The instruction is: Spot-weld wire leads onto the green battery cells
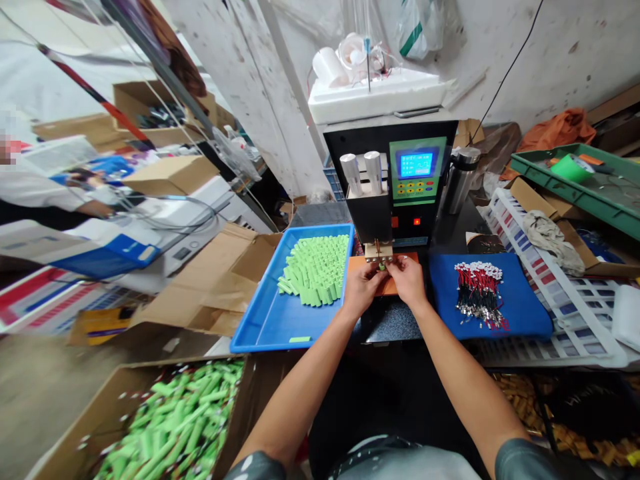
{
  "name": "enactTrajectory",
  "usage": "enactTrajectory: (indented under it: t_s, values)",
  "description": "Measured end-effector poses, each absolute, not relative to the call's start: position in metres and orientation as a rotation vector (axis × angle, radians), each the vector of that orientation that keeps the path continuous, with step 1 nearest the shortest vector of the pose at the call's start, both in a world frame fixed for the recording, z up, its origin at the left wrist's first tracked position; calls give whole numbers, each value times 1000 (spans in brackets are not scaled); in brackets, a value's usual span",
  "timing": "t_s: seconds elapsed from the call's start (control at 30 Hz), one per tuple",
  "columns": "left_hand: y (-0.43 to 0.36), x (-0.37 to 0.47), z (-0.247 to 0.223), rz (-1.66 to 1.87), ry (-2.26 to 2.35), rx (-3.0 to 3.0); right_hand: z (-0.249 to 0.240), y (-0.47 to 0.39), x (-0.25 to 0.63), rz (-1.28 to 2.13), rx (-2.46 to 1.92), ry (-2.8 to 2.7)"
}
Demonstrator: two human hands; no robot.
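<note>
My left hand (361, 287) is closed in a pinch on a small green battery cell (382, 266), held end-up below the electrodes of a black spot welder (365, 220). From the other side my right hand (409, 279) meets it with pinched fingers; what lies between them is too small to make out. Both hands are over an orange plate (387, 288) at the welder's base. On the left, a blue tray (265, 323) holds many green cells (317, 267). Red and black wire leads with white connectors (479, 293) lie on a blue cloth (530, 313) to the right.
A cardboard box (70, 427) of wired green cells stands at lower left. The welder has a lit screen (416, 163) and a foam lid (380, 97) on top. At right are a steel flask (461, 180), a white basket (595, 333) and a green tray (530, 167). Another person's arm (95, 208) shows far left.
</note>
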State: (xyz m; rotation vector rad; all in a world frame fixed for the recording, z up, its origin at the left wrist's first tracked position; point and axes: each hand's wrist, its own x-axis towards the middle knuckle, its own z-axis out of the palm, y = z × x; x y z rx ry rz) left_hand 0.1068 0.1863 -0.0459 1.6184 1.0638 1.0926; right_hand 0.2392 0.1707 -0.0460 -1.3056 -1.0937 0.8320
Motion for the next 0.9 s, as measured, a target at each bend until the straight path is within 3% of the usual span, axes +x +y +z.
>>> enactTrajectory:
  t_s: [0.9]
  values:
    - [190,106,-51,1133,1067,1677,-47,170,243,866,-1292,-1107]
